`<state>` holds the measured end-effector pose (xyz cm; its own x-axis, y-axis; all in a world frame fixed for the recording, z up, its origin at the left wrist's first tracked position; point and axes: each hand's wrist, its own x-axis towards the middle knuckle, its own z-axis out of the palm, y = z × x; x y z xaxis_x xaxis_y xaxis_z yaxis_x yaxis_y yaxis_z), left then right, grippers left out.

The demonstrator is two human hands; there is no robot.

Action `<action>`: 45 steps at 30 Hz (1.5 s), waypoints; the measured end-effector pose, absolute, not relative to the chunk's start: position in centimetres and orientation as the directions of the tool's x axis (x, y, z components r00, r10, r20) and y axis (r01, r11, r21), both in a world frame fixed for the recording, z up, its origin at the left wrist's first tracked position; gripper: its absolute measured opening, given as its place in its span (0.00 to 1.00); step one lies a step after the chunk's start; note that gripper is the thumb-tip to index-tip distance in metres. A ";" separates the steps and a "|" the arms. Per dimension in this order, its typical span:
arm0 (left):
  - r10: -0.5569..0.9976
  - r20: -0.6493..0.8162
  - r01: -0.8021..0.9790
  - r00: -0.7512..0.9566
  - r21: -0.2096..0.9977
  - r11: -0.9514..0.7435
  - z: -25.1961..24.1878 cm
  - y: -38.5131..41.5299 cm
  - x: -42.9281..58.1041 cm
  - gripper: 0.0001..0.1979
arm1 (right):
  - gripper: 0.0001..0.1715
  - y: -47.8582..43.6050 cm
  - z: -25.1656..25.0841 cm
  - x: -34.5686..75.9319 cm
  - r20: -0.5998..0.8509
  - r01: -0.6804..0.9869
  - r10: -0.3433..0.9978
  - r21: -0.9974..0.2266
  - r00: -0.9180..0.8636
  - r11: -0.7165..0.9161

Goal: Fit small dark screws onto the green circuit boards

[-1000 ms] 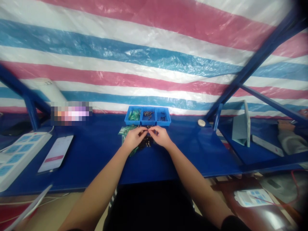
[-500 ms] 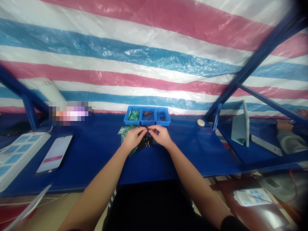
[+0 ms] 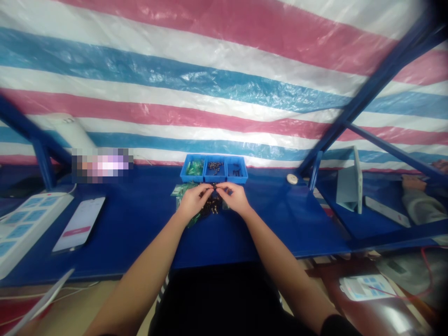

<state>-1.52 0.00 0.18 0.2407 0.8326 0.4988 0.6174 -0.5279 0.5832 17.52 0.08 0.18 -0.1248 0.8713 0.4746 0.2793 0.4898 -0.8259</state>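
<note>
My left hand (image 3: pixel 193 199) and my right hand (image 3: pixel 234 197) meet over the blue bench (image 3: pixel 140 224), fingertips pinched together on a small dark part (image 3: pixel 214 187) between them. Under the hands lies a heap of small dark parts (image 3: pixel 211 206) on green plastic bags (image 3: pixel 182 190). Just beyond stands a blue tray (image 3: pixel 214 170) with three compartments: green pieces on the left, dark metal pieces in the middle, black pieces on the right.
A phone (image 3: pixel 79 224) with a white screen lies at the left, next to a white power strip (image 3: pixel 24 226). A small round white object (image 3: pixel 291 178) sits right of the tray. Blue frame posts (image 3: pixel 353 112) rise on the right. Another person's arm (image 3: pixel 420 200) rests at the far right.
Almost nothing differs: both hands stay pinched together over the heap, with only slight finger shifts.
</note>
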 end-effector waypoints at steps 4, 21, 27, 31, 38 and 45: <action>0.834 0.490 0.610 0.254 0.588 -0.531 0.3 0.0 -1.5 0.14 | 0.14 0.2 0.0 17.6 0.459 0.277 0.880 -0.836 -0.122 0.474; 0.837 0.501 0.607 0.221 0.601 -0.520 0.3 -0.2 -1.5 0.13 | 0.13 0.1 0.2 17.5 0.466 0.279 0.878 -0.833 -0.109 0.477; 0.845 0.486 0.612 0.223 0.605 -0.510 0.3 -0.2 -1.5 0.13 | 0.13 0.0 0.3 17.4 0.472 0.267 0.875 -0.834 -0.108 0.483; 0.858 0.469 0.599 0.212 0.631 -0.493 0.3 -0.2 -1.5 0.14 | 0.13 0.1 0.3 17.4 0.464 0.248 0.882 -0.847 -0.082 0.469; 0.839 0.506 0.593 0.200 0.619 -0.515 0.4 -0.3 -1.5 0.12 | 0.13 0.1 0.3 17.4 0.456 0.234 0.887 -0.857 -0.074 0.460; 0.826 0.518 0.577 0.223 0.612 -0.540 0.7 -0.4 -1.5 0.13 | 0.14 0.1 0.2 17.4 0.471 0.223 0.878 -0.850 -0.084 0.477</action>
<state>-1.49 -0.37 0.71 0.2227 0.8256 0.5184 0.5771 -0.5402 0.6125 17.43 0.09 0.19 -0.0837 0.8780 0.4713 0.2225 0.4775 -0.8500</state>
